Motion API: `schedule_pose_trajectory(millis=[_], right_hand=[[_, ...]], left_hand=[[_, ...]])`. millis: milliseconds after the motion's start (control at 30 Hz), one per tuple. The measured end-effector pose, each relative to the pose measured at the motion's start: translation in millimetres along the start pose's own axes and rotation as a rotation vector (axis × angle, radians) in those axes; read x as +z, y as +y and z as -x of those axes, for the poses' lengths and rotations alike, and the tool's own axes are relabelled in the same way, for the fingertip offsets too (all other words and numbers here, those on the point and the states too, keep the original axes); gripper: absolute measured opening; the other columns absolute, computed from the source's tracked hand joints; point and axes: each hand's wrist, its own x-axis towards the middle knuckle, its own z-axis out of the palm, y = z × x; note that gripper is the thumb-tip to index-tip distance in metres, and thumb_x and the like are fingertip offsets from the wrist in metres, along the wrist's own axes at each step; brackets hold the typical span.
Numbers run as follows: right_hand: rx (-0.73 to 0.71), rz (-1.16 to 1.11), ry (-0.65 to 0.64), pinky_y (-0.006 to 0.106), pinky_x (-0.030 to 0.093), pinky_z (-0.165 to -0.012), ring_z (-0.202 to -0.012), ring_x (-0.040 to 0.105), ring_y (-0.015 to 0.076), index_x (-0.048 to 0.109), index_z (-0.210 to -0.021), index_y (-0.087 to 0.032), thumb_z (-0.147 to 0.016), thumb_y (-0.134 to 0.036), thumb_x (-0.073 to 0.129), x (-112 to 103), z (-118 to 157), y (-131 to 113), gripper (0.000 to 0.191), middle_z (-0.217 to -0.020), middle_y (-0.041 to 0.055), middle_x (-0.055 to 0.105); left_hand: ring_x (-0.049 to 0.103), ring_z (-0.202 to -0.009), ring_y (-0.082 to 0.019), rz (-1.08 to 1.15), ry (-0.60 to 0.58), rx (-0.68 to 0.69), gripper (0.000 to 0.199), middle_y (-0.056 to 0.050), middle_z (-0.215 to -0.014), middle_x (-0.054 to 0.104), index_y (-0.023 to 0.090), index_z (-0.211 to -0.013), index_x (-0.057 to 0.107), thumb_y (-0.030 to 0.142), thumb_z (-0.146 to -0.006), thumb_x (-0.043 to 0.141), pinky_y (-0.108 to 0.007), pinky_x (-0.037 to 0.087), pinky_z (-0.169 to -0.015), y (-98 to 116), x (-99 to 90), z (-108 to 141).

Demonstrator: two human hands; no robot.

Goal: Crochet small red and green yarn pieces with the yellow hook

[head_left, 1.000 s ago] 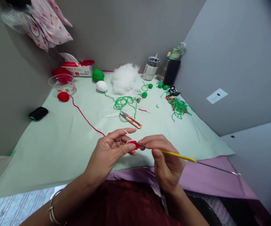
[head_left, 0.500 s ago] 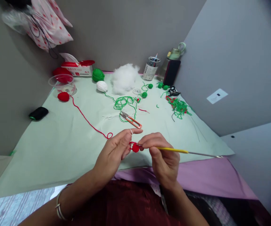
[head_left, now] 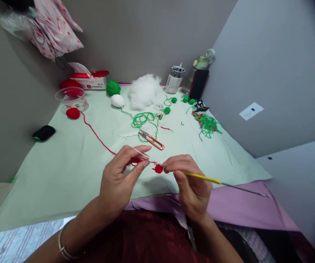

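Note:
A yellow-handled crochet hook is held in my right hand, its long metal end pointing right. At the hook's left tip, beside my right fingertips, hangs a small red crocheted piece. My left hand is to the left of that piece, thumb and fingers closed near red yarn, with a white strand across the fingers. Red yarn runs from my left hand back to a red yarn ball. Orange-handled snips lie just beyond my hands.
White stuffing, a white ball and a green ball sit at the back. Loose green yarn lies mid-table. Yarn scraps, a phone and a bottle are at right; a plastic cup stands left.
My left hand has moved left, away from the red piece, and red yarn now spans the gap. The hook's long right end has tilted down. My right hand has barely moved.

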Motion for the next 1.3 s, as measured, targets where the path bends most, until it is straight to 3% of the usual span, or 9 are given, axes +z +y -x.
schedule_pose_trajectory(millis=[133,300,533,833,1067,1300], right_hand=[[0.006,0.009,0.031,0.036,0.056,-0.083,-0.093,0.069,0.0196,0.075,-0.106,-0.027,-0.106,-0.015,0.055,3,0,0,0.023,-0.095,0.0027,0.076],[-0.008,0.058,0.051,0.038,0.057,-0.083,-0.093,0.070,0.0207,0.074,-0.108,-0.027,-0.106,-0.014,0.054,6,0,-1,0.023,-0.094,0.0036,0.075],[-0.135,0.170,0.073,0.035,0.059,-0.080,-0.093,0.070,0.0190,0.071,-0.110,-0.023,-0.105,-0.009,0.054,10,1,-1,0.022,-0.095,0.0044,0.075],[-0.181,0.212,0.125,0.030,0.060,-0.080,-0.094,0.071,0.0161,0.072,-0.109,-0.021,-0.105,-0.010,0.054,22,4,-3,0.021,-0.098,0.0055,0.074],[-0.169,0.187,0.147,0.030,0.060,-0.081,-0.094,0.071,0.0160,0.072,-0.111,-0.022,-0.107,-0.013,0.053,26,6,-2,0.021,-0.097,0.0047,0.074],[-0.119,0.110,0.198,0.032,0.060,-0.080,-0.096,0.070,0.0162,0.073,-0.114,-0.023,-0.106,-0.010,0.054,30,10,-1,0.024,-0.101,0.0047,0.074]], left_hand=[[0.074,-0.084,-0.017,0.216,0.028,-0.168,0.017,-0.001,-0.098,0.079,0.027,-0.105,0.080,0.021,-0.090,0.082,-0.029,0.059,-0.081,2,3.1,1],[0.072,-0.082,-0.014,0.339,-0.060,-0.283,0.016,0.001,-0.084,0.075,0.027,-0.113,0.078,0.030,-0.097,0.075,-0.025,0.057,-0.080,0,1.0,2],[0.066,-0.076,-0.010,0.244,-0.093,-0.297,0.044,0.003,-0.092,0.064,0.028,-0.121,0.076,0.019,-0.079,0.087,-0.023,0.057,-0.078,4,6.1,-2],[0.066,-0.075,-0.011,0.206,-0.036,-0.306,0.044,0.004,-0.084,0.068,0.024,-0.121,0.074,0.021,-0.079,0.085,-0.022,0.057,-0.074,4,13.7,-2],[0.067,-0.077,-0.008,0.415,-0.006,-0.397,0.047,0.005,-0.083,0.069,0.023,-0.123,0.073,0.016,-0.079,0.086,-0.018,0.056,-0.076,-3,19.3,0],[0.069,-0.082,-0.008,0.469,0.062,-0.322,0.043,0.006,-0.084,0.070,0.026,-0.120,0.076,0.013,-0.081,0.086,-0.017,0.056,-0.081,-9,24.9,4]])
